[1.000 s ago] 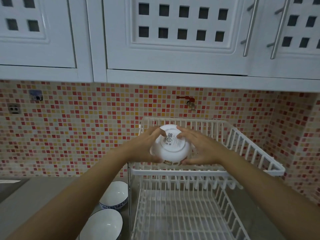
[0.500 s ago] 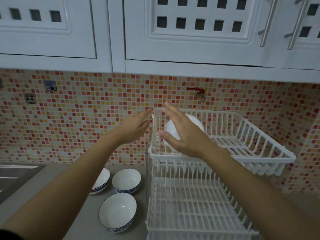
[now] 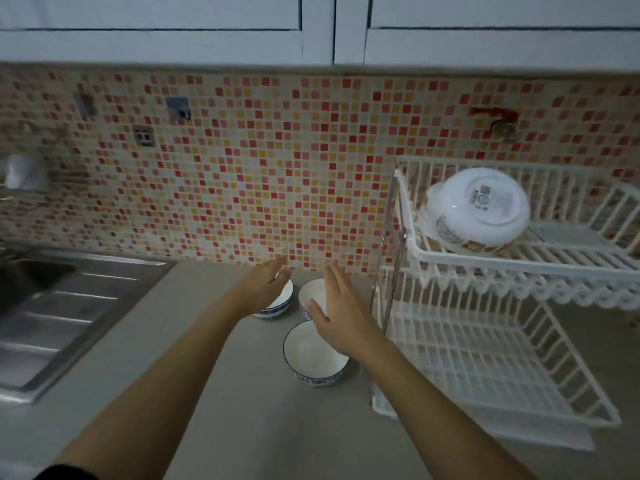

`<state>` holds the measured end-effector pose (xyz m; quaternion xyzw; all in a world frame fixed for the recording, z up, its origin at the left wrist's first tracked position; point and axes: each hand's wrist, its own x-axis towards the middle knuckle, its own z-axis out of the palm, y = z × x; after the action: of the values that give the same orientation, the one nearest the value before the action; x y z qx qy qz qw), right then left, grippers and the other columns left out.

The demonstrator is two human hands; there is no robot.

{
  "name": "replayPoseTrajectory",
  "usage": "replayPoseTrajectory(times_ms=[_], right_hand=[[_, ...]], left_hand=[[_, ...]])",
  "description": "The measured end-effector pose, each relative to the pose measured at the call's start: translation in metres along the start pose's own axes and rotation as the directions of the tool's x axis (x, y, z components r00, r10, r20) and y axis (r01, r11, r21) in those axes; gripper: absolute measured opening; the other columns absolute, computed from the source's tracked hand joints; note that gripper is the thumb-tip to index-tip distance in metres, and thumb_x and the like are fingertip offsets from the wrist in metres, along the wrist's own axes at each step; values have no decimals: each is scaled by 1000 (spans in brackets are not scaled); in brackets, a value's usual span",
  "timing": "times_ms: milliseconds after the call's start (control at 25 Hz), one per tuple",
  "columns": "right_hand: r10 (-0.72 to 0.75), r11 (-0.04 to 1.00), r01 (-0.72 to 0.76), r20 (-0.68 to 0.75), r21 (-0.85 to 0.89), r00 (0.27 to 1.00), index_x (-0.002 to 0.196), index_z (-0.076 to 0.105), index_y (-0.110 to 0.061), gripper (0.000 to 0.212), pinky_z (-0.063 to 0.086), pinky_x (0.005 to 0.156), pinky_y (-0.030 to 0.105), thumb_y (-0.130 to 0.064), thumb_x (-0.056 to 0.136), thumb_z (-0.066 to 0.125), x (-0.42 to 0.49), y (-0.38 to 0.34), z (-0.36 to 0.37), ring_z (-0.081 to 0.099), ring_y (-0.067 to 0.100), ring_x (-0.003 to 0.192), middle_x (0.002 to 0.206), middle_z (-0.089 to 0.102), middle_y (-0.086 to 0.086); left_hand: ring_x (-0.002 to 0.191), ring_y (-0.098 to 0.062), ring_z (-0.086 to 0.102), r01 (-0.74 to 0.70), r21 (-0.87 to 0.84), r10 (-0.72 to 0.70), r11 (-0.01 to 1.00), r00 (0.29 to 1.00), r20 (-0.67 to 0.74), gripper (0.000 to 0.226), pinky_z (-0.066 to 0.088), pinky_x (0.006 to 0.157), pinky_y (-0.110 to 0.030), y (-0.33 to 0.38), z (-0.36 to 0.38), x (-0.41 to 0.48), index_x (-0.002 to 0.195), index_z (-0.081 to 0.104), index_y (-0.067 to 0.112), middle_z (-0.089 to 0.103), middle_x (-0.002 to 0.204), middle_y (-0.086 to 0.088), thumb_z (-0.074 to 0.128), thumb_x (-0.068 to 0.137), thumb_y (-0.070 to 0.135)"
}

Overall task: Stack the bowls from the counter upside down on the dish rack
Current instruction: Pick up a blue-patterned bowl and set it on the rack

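Fingers [image 3: 277,268] of left hand [image 3: 263,289] spread, empty, held over far-left bowl [image 3: 280,303]; right hand [image 3: 337,317] open, nothing gripped, poised between far-right bowl [image 3: 311,296] beyond fingertips and near bowl [image 3: 311,355] under palm. One upturned bowl [image 3: 481,209] seen racked on dish rack [image 3: 519,261], up right.

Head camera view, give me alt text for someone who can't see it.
Two bare hands, left and right, both open, reach over three upright bowls on a grey counter. To the right, a white two-tier dish rack holds an upside-down bowl stack on its top tier. A steel sink lies at the left below a mosaic tile wall.
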<state>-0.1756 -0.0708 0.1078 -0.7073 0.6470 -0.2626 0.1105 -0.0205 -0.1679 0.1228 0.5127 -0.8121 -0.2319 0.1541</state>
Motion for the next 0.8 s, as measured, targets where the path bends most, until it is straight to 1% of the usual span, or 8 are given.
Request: replayPoseTrajectory(times_ms=[80,240,320,400,480,600,680,800], right_hand=[[214,973,-216,39,77,976,150,10,-8,69,17,116,34,-38,97,42,8,24,37,8,23,147,161,-1,7],[618,770,-619,60,150,784,146,18,-7,75,36,109,42,-41,89,51,7,73,109,35,31,136,153,25,14],[732,649,-735,101,194,673,142,26,1,74,39,105,39,-41,88,53,4,91,135,42,34,131,145,39,18],[770,565,-784,177,258,613,139,31,2,64,44,99,38,-33,89,53,2,103,155,50,36,124,138,48,20],[770,540,-788,206,297,605,138,30,-3,56,45,94,35,-18,88,49,0,109,164,52,36,120,135,51,20],[766,552,-782,194,291,613,134,32,-3,51,45,98,36,-9,86,46,-2,102,168,53,36,118,135,50,19],[741,603,-736,125,307,659,131,35,-1,46,47,93,37,-9,87,45,-4,86,161,55,36,113,130,53,19],[653,696,-601,1,393,757,130,34,-2,40,45,77,28,-5,91,42,10,48,131,55,28,99,123,52,12]], left_hand=[[142,-30,29,97,-50,-94,994,993,68,53,23,114,-36,-18,34,1,148,25,8,28,155,-14,31,101,31],[124,-36,50,387,-143,-374,911,921,106,48,41,101,-37,-57,112,10,133,41,-2,52,135,-23,39,98,31],[114,-38,57,546,-240,-522,803,838,162,52,49,95,-39,-73,145,15,126,46,-3,57,124,-24,41,96,39],[115,-39,55,596,-311,-559,740,803,209,50,49,96,-41,-83,166,19,124,47,-3,55,126,-24,44,94,37],[110,-40,57,610,-377,-556,697,792,252,37,53,91,-47,-89,175,22,122,49,0,55,124,-23,45,90,20],[98,-41,62,579,-465,-535,670,811,237,34,59,75,-51,-94,170,17,114,52,0,57,115,-22,38,84,2],[94,-39,61,506,-540,-505,672,847,164,31,59,70,-54,-92,156,6,112,52,-1,57,110,-21,37,85,0],[90,-35,58,348,-607,-429,714,903,14,33,60,64,-52,-83,115,-2,121,49,1,56,107,-18,37,90,2]])
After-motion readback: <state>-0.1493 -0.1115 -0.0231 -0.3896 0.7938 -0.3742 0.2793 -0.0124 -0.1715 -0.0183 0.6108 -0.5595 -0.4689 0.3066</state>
